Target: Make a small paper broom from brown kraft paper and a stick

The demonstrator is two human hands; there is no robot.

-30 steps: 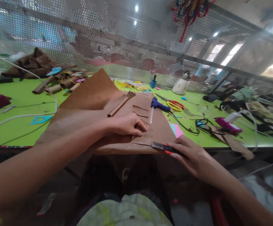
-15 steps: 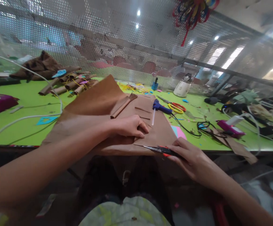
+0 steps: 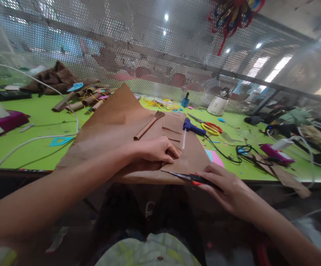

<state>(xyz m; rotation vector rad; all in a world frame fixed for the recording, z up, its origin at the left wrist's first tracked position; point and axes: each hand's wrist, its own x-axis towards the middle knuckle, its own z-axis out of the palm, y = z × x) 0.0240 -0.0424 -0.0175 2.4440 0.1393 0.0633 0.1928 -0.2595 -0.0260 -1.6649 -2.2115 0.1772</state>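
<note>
Brown paper sheet [image 3: 116,122] lay on green counter [image 3: 38,129]. My left hand [image 3: 155,150] pressed flat on it; right hand [image 3: 227,186] gripped utility knife [image 3: 189,177] at its near edge, hands apart.

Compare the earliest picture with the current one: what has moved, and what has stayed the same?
The cutter in the right hand has slid leftward along the near edge of the brown paper. The left hand still presses the paper flat. The glue gun and scissors lie unmoved.
</note>
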